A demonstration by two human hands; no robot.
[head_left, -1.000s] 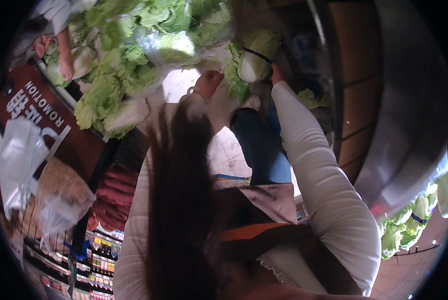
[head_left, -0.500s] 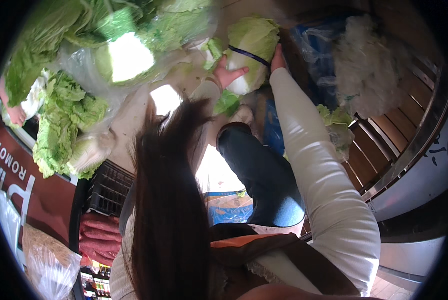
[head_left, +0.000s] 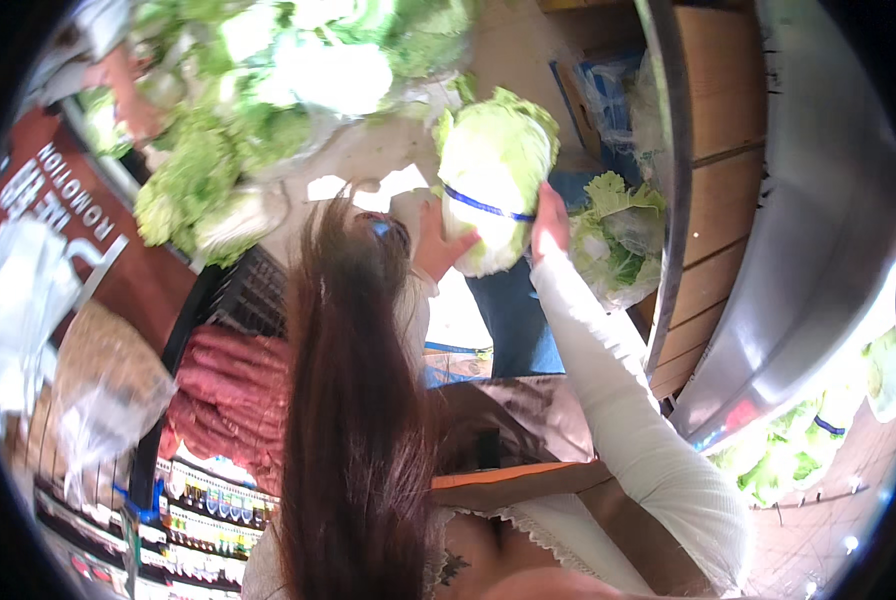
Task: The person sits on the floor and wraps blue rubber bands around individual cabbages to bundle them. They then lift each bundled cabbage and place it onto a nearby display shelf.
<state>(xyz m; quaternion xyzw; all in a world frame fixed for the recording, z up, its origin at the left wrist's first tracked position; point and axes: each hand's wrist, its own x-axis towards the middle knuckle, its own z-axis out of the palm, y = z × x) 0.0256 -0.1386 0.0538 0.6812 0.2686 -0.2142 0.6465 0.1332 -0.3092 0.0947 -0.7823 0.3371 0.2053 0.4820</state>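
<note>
A napa cabbage [head_left: 496, 165] with a blue band round it is held upright at the middle of the view. My left hand [head_left: 439, 242] grips its left side, thumb across the lower leaves, partly hidden by long hair. My right hand [head_left: 549, 222] presses against its right side, fingers along the leaves. Loose green leaves [head_left: 183, 195] and more cabbages lie at the upper left, some washed out by glare. A bagged leafy cabbage [head_left: 618, 235] sits just right of my right hand.
A co-worker's hand [head_left: 138, 115] is at the upper left. A red sign board [head_left: 118, 280], plastic bags [head_left: 28, 300], a black crate [head_left: 248, 295] and red produce [head_left: 228, 390] line the left. A wooden-slatted metal rack edge [head_left: 708, 200] curves along the right.
The banded cabbage has moved down and toward me, held between my two hands. My left hand has come round its lower left side. The view has shifted and brightened.
</note>
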